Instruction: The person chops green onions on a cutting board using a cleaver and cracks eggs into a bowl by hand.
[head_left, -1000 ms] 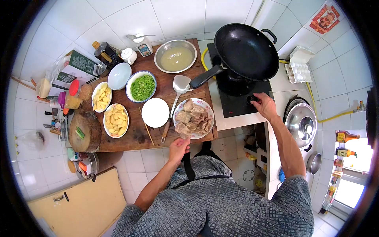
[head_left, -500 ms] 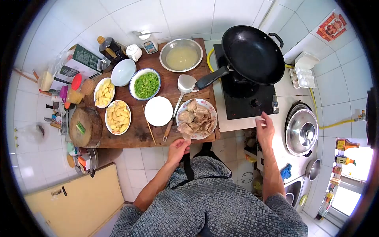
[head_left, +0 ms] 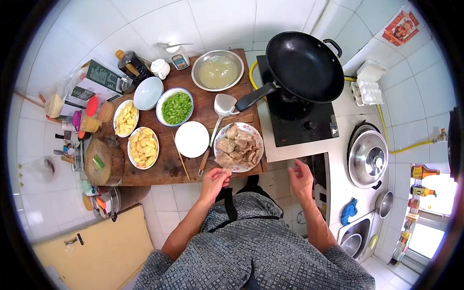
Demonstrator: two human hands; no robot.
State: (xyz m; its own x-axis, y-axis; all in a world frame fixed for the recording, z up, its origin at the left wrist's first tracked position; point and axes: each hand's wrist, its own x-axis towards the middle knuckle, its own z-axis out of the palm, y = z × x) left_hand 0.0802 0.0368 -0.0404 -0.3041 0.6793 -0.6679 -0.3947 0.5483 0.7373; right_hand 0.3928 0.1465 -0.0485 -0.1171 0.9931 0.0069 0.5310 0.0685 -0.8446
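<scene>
There it was: the meat (head_left: 238,146) lay heaped on its floral plate (head_left: 252,129), at the wooden table's (head_left: 166,157) near right corner! The left hand (head_left: 215,183) was at the rim, fingers bunched; what they pinched, if anything, nobody could tell. The right hand (head_left: 300,179) hung empty, loosely curled. Just left lay 1 spatula (head_left: 207,154); farther right, 1 black wok (head_left: 305,67) topped the cooktop (head_left: 295,133).

Left hand (head_left: 215,184) at near rim of flowered plate (head_left: 251,130), fingertips pinched; meat (head_left: 238,147) heaped on plate
Right hand (head_left: 300,179) in front of counter, fingers loosely curled
Black wok (head_left: 304,65) on black cooker (head_left: 304,135)
Spatula (head_left: 224,104), white dish (head_left: 192,139), bowl (head_left: 157,110) of chopped greens (head_left: 177,107), basin (head_left: 195,73) of cloudy liquid on wooden table (head_left: 162,171)
</scene>
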